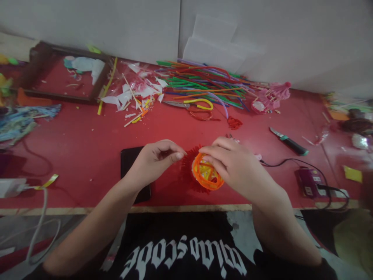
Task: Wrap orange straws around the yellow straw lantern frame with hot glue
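A small round craft piece [205, 173] of orange and yellow pipe cleaners with a red fringed edge sits on the red table [87, 144] near its front edge. My right hand [233, 165] lies over its right side, fingers curled on the orange coil. My left hand [154, 159] is at its left, thumb and fingers pinched together at the red fringe. A black phone [131, 163] lies partly under my left wrist.
A heap of coloured pipe cleaners [204, 83] lies at the back, yellow-handled scissors [192, 104] in front of it. Paper scraps [134, 95] and a dark frame [64, 74] are back left. A knife [288, 142] and a purple power strip [310, 182] with cable sit right.
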Demonstrator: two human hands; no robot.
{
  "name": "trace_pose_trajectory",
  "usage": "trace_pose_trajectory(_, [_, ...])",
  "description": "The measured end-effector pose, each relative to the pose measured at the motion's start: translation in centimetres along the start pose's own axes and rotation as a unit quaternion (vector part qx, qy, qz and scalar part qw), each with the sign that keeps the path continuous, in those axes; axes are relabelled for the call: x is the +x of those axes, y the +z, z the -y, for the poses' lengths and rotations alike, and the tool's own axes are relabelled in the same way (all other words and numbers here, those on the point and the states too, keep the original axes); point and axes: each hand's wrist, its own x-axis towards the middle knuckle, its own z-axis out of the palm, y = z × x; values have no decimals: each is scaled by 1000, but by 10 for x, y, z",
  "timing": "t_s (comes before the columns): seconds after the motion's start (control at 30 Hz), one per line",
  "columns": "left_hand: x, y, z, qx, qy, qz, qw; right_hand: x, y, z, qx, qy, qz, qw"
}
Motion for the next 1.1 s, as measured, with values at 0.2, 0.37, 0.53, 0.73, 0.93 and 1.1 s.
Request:
trace_pose_trajectory(0.2, [-2, 3, 7, 31, 16, 19, 999, 0, 0, 1, 6, -2, -7, 1000])
trace_pose_trajectory(0.37, [-6, 8, 10, 60, 30, 53, 996, 0, -1, 1, 9, 7, 8, 1000])
trace_pose_trajectory(0.53, [-8, 12, 10, 86, 113, 59, 988, 0, -1, 1, 11, 14, 5, 1000])
trace_pose_trajectory(0.73, [-9, 12, 11, 75, 78, 70, 992, 0, -1, 1, 15, 23, 18, 999])
trace_pose_trajectory(0.93, [-3, 9, 24, 88, 62, 15, 994, 0, 0, 1, 14, 19, 7, 1000])
trace_pose_trajectory(1.1, [5, -6, 26, 154, 62, -25, 986, -1, 1, 0, 13, 13, 6, 1000])
